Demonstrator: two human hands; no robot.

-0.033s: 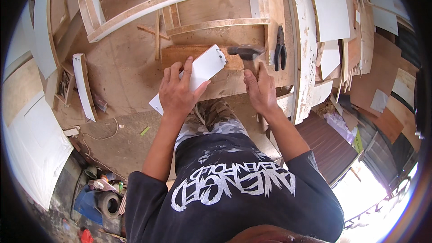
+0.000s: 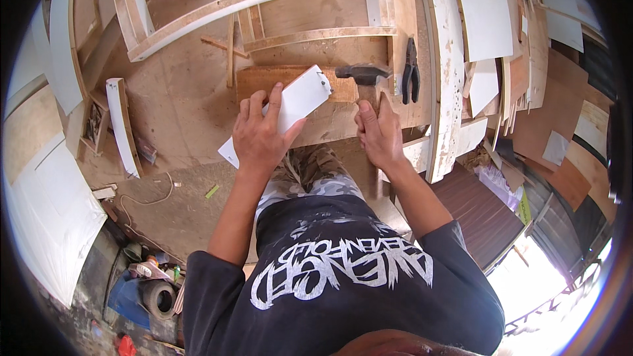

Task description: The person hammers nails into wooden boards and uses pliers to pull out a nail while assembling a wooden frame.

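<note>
My left hand [image 2: 259,133] grips a narrow white board [image 2: 304,97] that lies at a slant, fingers over its far side and thumb along the near one. Small dark metal bits [image 2: 324,82] show at the board's far right end; their kind is hard to make out. Under that end is a brown wooden block [image 2: 254,81] on the workbench [image 2: 191,102]. In my right hand [image 2: 382,133] is a claw hammer [image 2: 364,74], held by its wooden handle. The hammer's head is just right of the board's end, apart from it.
Black-handled pliers [image 2: 410,72] lie to the right on the bench. Curved wooden frames [image 2: 217,16] occupy its far side. A curved white-faced piece [image 2: 122,125] rests at the left. Panels [image 2: 488,13] are stacked along the right; a tyre [image 2: 159,298] is on the floor at lower left.
The hammer's head has shifted slightly to the right, away from the board's end, and looks less blurred. My left hand and the board have stayed put.
</note>
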